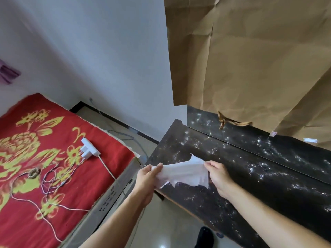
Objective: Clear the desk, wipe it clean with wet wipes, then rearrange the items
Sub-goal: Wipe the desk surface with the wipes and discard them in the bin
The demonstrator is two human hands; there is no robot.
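Left grip (148, 178) and right grip (217, 176) each pinch an edge of the wet wipe (184, 174), stretched between them over the 9 o'clock end of the bench (268, 179). A power strip (88, 147) lies on the bed (26, 185).

There was one crumpled white wet wipe (184, 173), one black speckled glossy desk (268, 187), one white plastic power strip (89, 148), and two hands: left hand (148, 178), right hand (218, 174).

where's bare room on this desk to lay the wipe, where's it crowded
Bare: the desk right of the wipe, between its front edge and the brown paper. Left hand and right hand pinch it over the left end. Crowded: the red bedcover, with power strip and cables.
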